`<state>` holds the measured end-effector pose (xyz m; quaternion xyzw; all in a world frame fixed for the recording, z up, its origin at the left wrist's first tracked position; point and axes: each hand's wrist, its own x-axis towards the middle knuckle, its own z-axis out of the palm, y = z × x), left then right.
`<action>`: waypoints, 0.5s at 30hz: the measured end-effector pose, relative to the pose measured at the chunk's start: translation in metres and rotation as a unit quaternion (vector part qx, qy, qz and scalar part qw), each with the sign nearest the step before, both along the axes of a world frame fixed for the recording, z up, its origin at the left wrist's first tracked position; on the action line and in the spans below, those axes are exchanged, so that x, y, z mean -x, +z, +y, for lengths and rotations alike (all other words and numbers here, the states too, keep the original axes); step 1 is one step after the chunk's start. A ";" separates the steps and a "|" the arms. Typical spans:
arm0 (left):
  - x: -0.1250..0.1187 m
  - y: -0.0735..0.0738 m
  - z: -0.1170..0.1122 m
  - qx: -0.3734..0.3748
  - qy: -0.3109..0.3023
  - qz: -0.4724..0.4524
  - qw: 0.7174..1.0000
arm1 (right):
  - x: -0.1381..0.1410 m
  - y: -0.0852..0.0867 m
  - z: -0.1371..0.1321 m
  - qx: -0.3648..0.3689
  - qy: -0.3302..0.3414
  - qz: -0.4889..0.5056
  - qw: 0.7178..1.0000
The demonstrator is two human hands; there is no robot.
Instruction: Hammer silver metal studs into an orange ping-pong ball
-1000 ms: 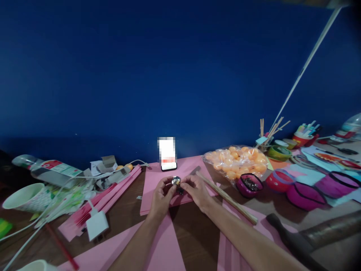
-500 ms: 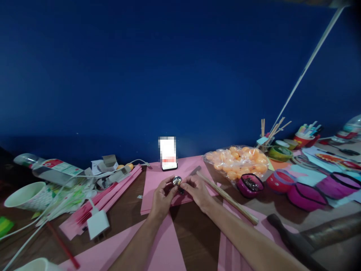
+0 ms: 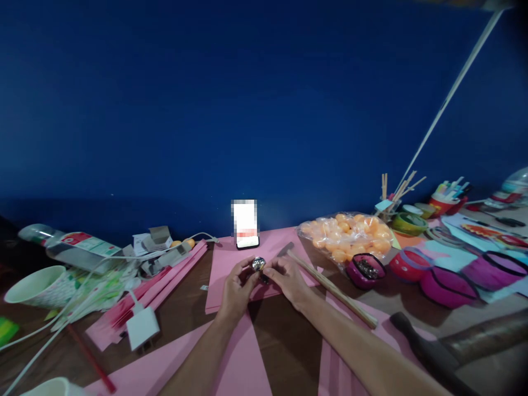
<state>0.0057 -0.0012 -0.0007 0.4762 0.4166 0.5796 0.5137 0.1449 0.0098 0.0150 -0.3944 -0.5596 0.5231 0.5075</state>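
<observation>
A small shiny round metal piece, silver with a dark part beneath it, is between my two hands; its exact kind I cannot make out. My left hand pinches it from the left with thumb and fingers. From the right, the thumb and fingers of my right hand close on its edge. Both hands are over the near edge of a pink paper sheet. A hammer with a wooden handle lies just beyond and beside my right hand.
A phone stands against the blue wall. To the right are a clear bag of orange balls, a purple pouch of small metal bits and a dark-headed hammer. At left lie a plastic bottle, a white charger and cables.
Almost nothing differs. Both hands keep their grip on the shiny metal piece, which is very slightly turned or shifted; the view moves a touch.
</observation>
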 end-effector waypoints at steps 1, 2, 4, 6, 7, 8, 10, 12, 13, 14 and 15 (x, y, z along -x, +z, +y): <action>0.000 0.000 0.000 0.001 0.002 0.000 1.000 | 0.000 0.000 0.000 0.002 0.000 0.001 1.000; 0.000 0.000 0.000 0.000 0.004 0.002 1.000 | 0.000 -0.001 0.000 0.003 0.001 0.000 1.000; 0.000 -0.001 0.000 -0.001 0.005 0.006 1.000 | 0.000 -0.001 0.000 0.006 0.002 -0.001 1.000; 0.001 -0.001 0.001 -0.003 0.003 0.009 1.000 | 0.000 -0.001 0.000 0.008 0.005 0.000 1.000; 0.001 -0.001 0.001 -0.003 0.001 0.010 1.000 | 0.000 -0.001 0.000 0.008 0.006 0.002 1.000; 0.001 -0.001 0.001 -0.003 0.001 0.010 1.000 | -0.001 -0.001 0.000 0.009 0.007 0.004 1.000; 0.001 -0.001 0.001 -0.001 0.003 0.012 1.000 | -0.001 -0.001 0.000 0.010 0.011 0.010 1.000; 0.001 0.000 0.000 -0.001 0.003 0.013 1.000 | -0.001 -0.001 0.000 0.010 0.013 0.017 1.000; 0.001 0.000 0.000 -0.001 0.002 0.013 1.000 | -0.001 -0.001 0.000 0.009 0.013 0.020 1.000; 0.001 0.000 0.000 -0.002 0.001 0.014 1.000 | -0.001 -0.001 0.000 0.008 0.013 0.021 1.000; 0.001 0.000 0.001 -0.005 0.000 0.014 1.000 | -0.001 -0.001 0.000 0.005 0.011 0.021 1.000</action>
